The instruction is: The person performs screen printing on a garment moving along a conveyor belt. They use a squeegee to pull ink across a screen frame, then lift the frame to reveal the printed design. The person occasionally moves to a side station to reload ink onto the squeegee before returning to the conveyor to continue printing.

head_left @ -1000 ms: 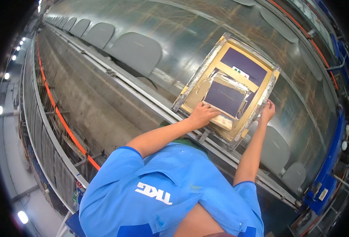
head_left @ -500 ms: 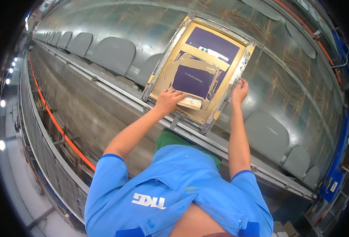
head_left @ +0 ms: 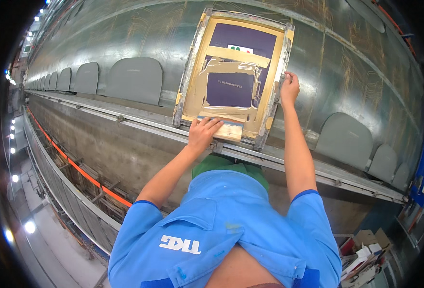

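Note:
A screen-printing frame (head_left: 283, 62) with a dark purple and tan mesh lies on the long metal table. Streaks of tan ink or paste ring the purple rectangle in its middle. At the frame's near end, my left hand (head_left: 203, 133) is closed over the left part of a squeegee (head_left: 231, 131) with a pale wooden body and a bluish strip along its top. My right hand (head_left: 290, 89) grips the frame's right rail, its fingers curled at the edge. What lies beneath the frame is hidden.
Grey rounded flat pieces (head_left: 135, 80) lie in a row along the table to the left, with more grey pieces (head_left: 345, 139) to the right. A metal rail (head_left: 142, 126) runs along the near edge. An open carton of items (head_left: 365, 249) stands low at the right.
The view has turned, so the frame appears more upright. The frame now shows apart from the grey piece on its left, which it overlapped before. The squeegee's bluish strip has come into sight.

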`<state>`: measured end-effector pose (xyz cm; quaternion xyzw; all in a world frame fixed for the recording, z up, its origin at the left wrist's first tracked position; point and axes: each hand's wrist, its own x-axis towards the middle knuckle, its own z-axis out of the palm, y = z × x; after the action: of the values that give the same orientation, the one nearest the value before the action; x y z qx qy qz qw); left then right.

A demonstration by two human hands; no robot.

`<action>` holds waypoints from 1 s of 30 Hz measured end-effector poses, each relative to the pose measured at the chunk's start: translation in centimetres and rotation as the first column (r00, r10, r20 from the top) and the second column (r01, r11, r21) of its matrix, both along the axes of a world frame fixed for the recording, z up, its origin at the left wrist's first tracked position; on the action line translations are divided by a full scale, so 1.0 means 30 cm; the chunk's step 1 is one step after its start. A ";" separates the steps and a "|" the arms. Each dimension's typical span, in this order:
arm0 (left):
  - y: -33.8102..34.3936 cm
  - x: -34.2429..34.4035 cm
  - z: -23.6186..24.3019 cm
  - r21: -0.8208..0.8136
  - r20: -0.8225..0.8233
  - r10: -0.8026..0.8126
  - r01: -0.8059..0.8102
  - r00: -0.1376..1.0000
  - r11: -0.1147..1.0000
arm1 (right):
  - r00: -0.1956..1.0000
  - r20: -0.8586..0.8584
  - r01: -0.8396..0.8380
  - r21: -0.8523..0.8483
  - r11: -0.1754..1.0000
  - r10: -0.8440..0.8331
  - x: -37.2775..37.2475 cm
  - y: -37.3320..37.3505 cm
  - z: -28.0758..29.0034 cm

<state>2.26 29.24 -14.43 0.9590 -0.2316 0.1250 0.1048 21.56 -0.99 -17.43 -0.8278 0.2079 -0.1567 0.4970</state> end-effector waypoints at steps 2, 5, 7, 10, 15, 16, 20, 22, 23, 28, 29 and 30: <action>-0.006 0.086 -0.035 0.061 0.040 0.012 -0.015 0.999 0.998 | 1.000 0.018 -0.013 -0.007 1.000 0.013 -0.001 0.004 0.010; -0.003 0.356 0.009 0.095 -0.024 0.077 -0.074 0.997 0.993 | 1.000 0.028 0.001 0.034 0.999 -0.002 0.025 0.035 0.012; -0.028 0.558 0.139 0.073 -0.296 0.141 -0.124 0.945 0.990 | 1.000 -0.022 0.002 0.026 1.000 -0.002 0.038 0.029 0.004; -0.025 0.734 0.206 0.121 -0.338 0.135 -0.099 0.931 0.988 | 0.996 -0.086 -0.007 0.092 0.996 0.015 0.063 0.057 -0.002; -0.037 0.579 -0.002 0.034 0.148 0.087 -0.093 0.985 0.995 | 1.000 0.008 -0.012 0.130 0.991 0.012 0.101 0.034 -0.047; -0.036 0.487 -0.024 0.039 0.143 0.068 -0.074 0.987 0.996 | 1.000 0.017 -0.012 0.132 0.991 0.010 0.091 0.023 -0.043; 0.004 0.268 0.062 -0.028 0.086 0.025 -0.022 0.996 0.999 | 1.000 0.017 -0.019 0.083 0.996 0.018 0.027 0.038 0.089; 0.003 0.353 0.105 -0.032 0.031 0.054 -0.053 0.998 0.998 | 0.999 0.034 -0.022 0.075 0.997 0.019 0.017 0.041 0.106; 0.001 0.420 0.121 -0.033 0.001 0.066 -0.066 0.998 0.997 | 0.999 0.040 -0.021 0.071 0.997 0.018 0.023 0.039 0.107; -0.040 0.586 0.172 0.117 -0.155 0.134 -0.116 0.979 0.986 | 0.999 0.028 -0.027 0.080 0.996 0.025 -0.006 0.048 0.050; -0.046 0.571 0.156 0.098 -0.124 0.127 -0.115 0.984 0.989 | 0.998 0.046 -0.035 0.082 0.996 0.031 0.015 0.037 0.043; -0.037 0.527 0.116 0.092 -0.112 0.125 -0.115 0.986 0.989 | 0.998 0.043 -0.044 0.096 0.994 0.040 0.007 0.042 0.010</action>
<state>18.09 28.14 -10.95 0.9806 -0.1719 0.0646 0.0693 21.77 0.27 -17.12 -0.8035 0.1874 -0.1530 0.5439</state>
